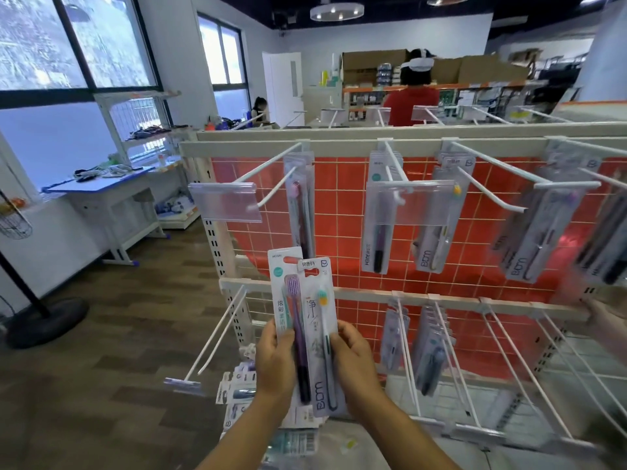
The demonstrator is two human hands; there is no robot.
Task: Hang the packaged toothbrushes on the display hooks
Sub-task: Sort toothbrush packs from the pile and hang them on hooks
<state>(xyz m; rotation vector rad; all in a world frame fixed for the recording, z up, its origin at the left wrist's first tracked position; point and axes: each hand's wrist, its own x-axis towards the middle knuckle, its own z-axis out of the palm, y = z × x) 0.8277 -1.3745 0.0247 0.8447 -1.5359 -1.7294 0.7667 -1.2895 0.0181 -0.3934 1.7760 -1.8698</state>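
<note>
I hold two toothbrush packs upright in front of the rack. My left hand grips the pack with a purple brush. My right hand pinches the right edge of the overlapping white pack with a white-and-green brush. Above them, the upper-left display hook carries one hung pack. The lower-left hook is bare. More packs hang on hooks to the right, and further packs lie in a pile below my left hand.
The rack is a white wire grid over a red tiled panel, with long white hooks jutting toward me in two rows. A black stand base sits on the wood floor at left. A person in red stands beyond the rack.
</note>
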